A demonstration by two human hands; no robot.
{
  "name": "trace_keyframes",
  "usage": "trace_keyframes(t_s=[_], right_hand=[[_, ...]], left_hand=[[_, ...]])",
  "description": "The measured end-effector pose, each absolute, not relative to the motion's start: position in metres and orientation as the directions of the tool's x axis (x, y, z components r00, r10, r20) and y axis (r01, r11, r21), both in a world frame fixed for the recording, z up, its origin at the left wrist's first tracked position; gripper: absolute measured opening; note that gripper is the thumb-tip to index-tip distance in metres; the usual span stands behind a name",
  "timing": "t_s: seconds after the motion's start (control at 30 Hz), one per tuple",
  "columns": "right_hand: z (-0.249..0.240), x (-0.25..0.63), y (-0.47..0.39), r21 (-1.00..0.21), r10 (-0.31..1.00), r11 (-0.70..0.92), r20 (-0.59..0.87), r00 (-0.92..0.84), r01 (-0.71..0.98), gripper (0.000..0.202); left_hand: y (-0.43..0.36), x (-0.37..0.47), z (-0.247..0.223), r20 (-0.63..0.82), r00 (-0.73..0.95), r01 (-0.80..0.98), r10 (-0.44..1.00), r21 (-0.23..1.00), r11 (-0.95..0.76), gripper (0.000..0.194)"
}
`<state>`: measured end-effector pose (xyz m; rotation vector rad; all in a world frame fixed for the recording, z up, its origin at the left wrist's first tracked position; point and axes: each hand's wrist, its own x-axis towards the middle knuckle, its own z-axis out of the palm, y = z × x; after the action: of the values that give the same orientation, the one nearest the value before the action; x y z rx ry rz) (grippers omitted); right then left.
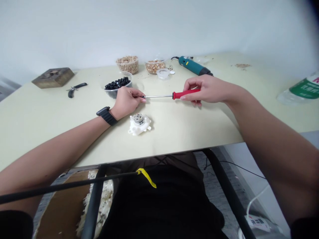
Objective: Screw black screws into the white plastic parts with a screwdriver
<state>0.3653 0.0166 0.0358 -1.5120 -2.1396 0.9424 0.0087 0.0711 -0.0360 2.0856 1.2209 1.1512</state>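
Observation:
My right hand grips the red handle of a screwdriver, its steel shaft lying level and pointing left. At the shaft's tip, my left hand pinches a small black part; its exact kind is too small to tell. Below the hands, a white plastic housing with a small metal motor rests on the table, touched by neither hand. Just behind my left hand stands a clear tub of black pieces, partly hidden by that hand.
Two clear tubs of small parts and a round lid stand at the back. A teal power tool lies behind my right hand. Pliers and a wooden block are left, a bottle right. Below is a cardboard box.

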Motion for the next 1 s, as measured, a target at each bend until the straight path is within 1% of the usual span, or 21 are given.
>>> trace_keyframes(t_s=[0.1, 0.17, 0.2, 0.23, 0.33, 0.4, 0.43, 0.47, 0.53, 0.6, 0.7, 0.77, 0.87, 0.93, 1.0], right_hand=[[0.036, 0.365, 0.017, -0.620, 0.918, 0.265, -0.072, -0.391, 0.738, 0.051], [0.038, 0.363, 0.016, -0.564, 0.932, 0.289, -0.019, -0.362, 0.773, 0.038], [0.039, 0.363, 0.015, -0.559, 0.939, 0.285, -0.001, -0.345, 0.778, 0.035], [0.039, 0.362, 0.014, -0.572, 0.943, 0.271, -0.003, -0.332, 0.774, 0.037], [0.040, 0.362, 0.013, -0.627, 0.930, 0.211, -0.108, -0.352, 0.750, 0.040], [0.040, 0.361, 0.014, -0.611, 0.910, 0.226, -0.145, -0.388, 0.759, 0.049], [0.040, 0.361, 0.014, -0.592, 0.906, 0.246, -0.141, -0.399, 0.768, 0.052], [0.040, 0.361, 0.014, -0.572, 0.907, 0.268, -0.122, -0.403, 0.775, 0.050], [0.040, 0.360, 0.013, -0.541, 0.922, 0.297, -0.052, -0.384, 0.787, 0.039], [0.041, 0.359, 0.012, -0.564, 0.936, 0.272, -0.034, -0.351, 0.779, 0.043], [0.040, 0.361, 0.012, -0.658, 0.913, 0.186, -0.160, -0.376, 0.730, 0.045], [0.039, 0.362, 0.014, -0.670, 0.881, 0.190, -0.206, -0.426, 0.718, 0.051], [0.040, 0.364, 0.016, -0.662, 0.893, 0.197, -0.184, -0.412, 0.723, 0.057], [0.042, 0.364, 0.014, -0.681, 0.930, 0.155, -0.145, -0.339, 0.716, 0.056], [0.044, 0.363, 0.012, -0.700, 0.960, 0.110, -0.109, -0.258, 0.705, 0.052]], left_hand=[[0.071, 0.008, -0.036, 0.429, 0.258, 0.492, 0.866, 0.713, -0.499, 0.005], [0.071, 0.008, -0.036, 0.420, 0.262, 0.499, 0.869, 0.712, -0.495, 0.004], [0.070, 0.009, -0.036, 0.416, 0.263, 0.501, 0.871, 0.712, -0.491, 0.003], [0.070, 0.009, -0.035, 0.412, 0.263, 0.504, 0.873, 0.713, -0.488, 0.002], [0.068, 0.010, -0.034, 0.406, 0.258, 0.509, 0.877, 0.715, -0.480, 0.002], [0.067, 0.011, -0.033, 0.407, 0.249, 0.510, 0.879, 0.716, -0.476, 0.002], [0.067, 0.012, -0.032, 0.407, 0.247, 0.510, 0.879, 0.717, -0.475, 0.002], [0.066, 0.012, -0.032, 0.407, 0.243, 0.509, 0.881, 0.719, -0.473, 0.002], [0.065, 0.013, -0.031, 0.401, 0.241, 0.506, 0.884, 0.725, -0.467, 0.002], [0.062, 0.015, -0.030, 0.387, 0.238, 0.505, 0.891, 0.734, -0.454, 0.005], [0.059, 0.017, -0.028, 0.347, 0.235, 0.511, 0.908, 0.750, -0.419, 0.011], [0.059, 0.017, -0.027, 0.322, 0.231, 0.516, 0.918, 0.759, -0.397, 0.012], [0.063, 0.016, -0.028, 0.352, 0.220, 0.494, 0.910, 0.764, -0.415, 0.006], [0.066, 0.014, -0.030, 0.413, 0.217, 0.480, 0.884, 0.744, -0.465, 0.012], [0.067, 0.013, -0.031, 0.478, 0.224, 0.492, 0.849, 0.697, -0.522, 0.016]])
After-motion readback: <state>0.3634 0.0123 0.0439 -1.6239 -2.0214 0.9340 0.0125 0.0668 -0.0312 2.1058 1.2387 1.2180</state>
